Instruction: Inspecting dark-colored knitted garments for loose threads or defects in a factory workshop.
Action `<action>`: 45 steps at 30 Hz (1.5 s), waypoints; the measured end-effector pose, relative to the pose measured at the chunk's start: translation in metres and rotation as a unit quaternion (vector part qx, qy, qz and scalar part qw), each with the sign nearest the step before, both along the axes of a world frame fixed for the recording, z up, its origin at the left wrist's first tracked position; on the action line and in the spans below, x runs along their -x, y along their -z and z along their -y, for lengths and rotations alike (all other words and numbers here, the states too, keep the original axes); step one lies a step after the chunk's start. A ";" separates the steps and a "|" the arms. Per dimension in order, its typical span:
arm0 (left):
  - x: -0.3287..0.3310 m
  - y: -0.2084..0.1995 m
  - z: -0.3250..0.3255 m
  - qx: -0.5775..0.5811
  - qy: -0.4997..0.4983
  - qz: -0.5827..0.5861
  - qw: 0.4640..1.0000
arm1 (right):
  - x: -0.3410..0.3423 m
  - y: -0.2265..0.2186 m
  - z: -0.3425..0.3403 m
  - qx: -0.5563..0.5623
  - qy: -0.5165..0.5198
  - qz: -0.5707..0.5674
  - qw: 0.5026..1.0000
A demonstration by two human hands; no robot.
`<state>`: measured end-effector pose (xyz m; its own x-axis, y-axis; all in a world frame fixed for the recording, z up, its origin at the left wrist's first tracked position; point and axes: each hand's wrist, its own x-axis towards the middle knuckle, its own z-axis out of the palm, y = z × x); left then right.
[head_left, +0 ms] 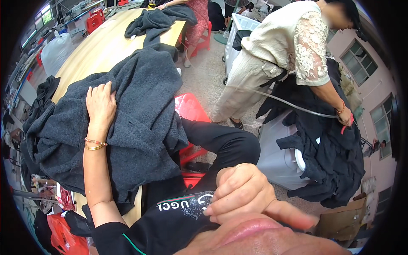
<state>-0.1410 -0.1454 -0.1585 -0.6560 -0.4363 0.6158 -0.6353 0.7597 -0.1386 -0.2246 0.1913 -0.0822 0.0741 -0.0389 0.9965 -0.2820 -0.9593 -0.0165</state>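
A dark grey knitted garment (140, 97) lies heaped over the near end of the wooden table (106, 40) and hangs down its front edge. My left hand (101, 104) rests on the garment with its palm down and its fingers lying on the cloth. Raised close in front of me, away from the garment, is my right hand (244, 191). Its fingers are curled in, and their inner side is hidden, so anything within them cannot be seen.
On the right, a co-worker (272, 46) in cream clothes holds a red-handled tool on a clear hose (289, 103) over dark garments (331, 157) piled on a grey bin (276, 157). Red stools (191, 108) stand beside the table. Another person (199, 19) sits at its far end.
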 end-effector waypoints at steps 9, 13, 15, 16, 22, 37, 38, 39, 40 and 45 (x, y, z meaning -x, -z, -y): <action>-0.006 -0.002 0.000 0.007 -0.009 0.011 1.000 | -0.008 0.003 -0.002 -0.053 -0.102 0.092 0.989; 0.007 -0.005 -0.004 0.009 0.006 0.001 1.000 | 0.009 -0.011 -0.013 -0.156 -0.217 0.030 0.963; 0.015 -0.009 -0.007 -0.020 -0.005 0.028 0.999 | 0.015 -0.011 -0.015 -0.165 -0.259 0.003 0.952; 0.012 -0.007 -0.006 -0.015 -0.009 0.029 0.999 | 0.016 -0.009 -0.015 -0.181 -0.266 -0.001 0.947; -0.005 -0.001 0.000 -0.005 -0.026 0.029 0.999 | 0.017 -0.002 -0.003 -0.157 -0.269 -0.017 0.950; -0.010 -0.006 -0.001 -0.009 0.002 0.006 1.000 | 0.017 0.011 0.037 -0.141 -0.003 0.052 0.989; -0.007 -0.003 -0.002 -0.015 0.010 -0.001 1.000 | 0.018 0.012 0.042 -0.144 0.021 0.035 0.989; -0.008 -0.005 -0.004 -0.020 0.011 -0.007 1.000 | 0.019 0.011 0.044 -0.145 0.039 0.020 0.988; -0.003 -0.007 -0.008 -0.021 0.021 -0.011 1.000 | 0.019 0.013 0.047 -0.133 0.032 0.031 0.990; -0.002 0.001 -0.009 -0.014 0.039 -0.029 0.999 | 0.013 0.023 0.058 -0.152 0.092 -0.052 0.983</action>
